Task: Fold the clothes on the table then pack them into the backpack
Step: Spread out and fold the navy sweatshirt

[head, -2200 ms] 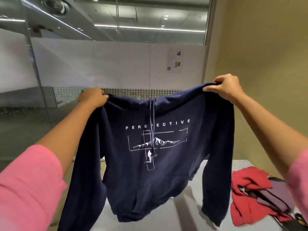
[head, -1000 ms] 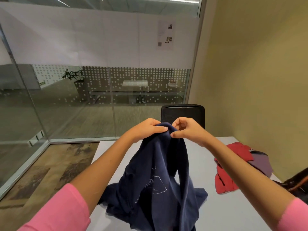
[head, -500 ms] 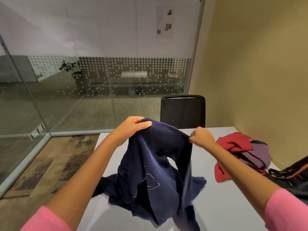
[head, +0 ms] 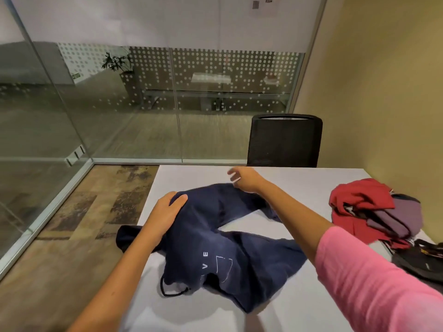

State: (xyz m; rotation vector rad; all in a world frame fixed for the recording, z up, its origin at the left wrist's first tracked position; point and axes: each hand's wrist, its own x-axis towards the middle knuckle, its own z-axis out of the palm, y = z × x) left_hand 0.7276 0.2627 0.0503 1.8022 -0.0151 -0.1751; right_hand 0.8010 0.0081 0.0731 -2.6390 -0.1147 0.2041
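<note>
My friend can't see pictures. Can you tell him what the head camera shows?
A person's left hand grips a crumpled navy hoodie lying on a grey table, while the right hand hovers at its far edge, fingers loose. A red and purple clothes pile sits right, beside a dark backpack.

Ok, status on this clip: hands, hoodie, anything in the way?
Left hand grips navy hoodie; right hand open at its far edge. Hoodie crumpled on table, unfolded. Red and purple clothes piled right, apart.
</note>
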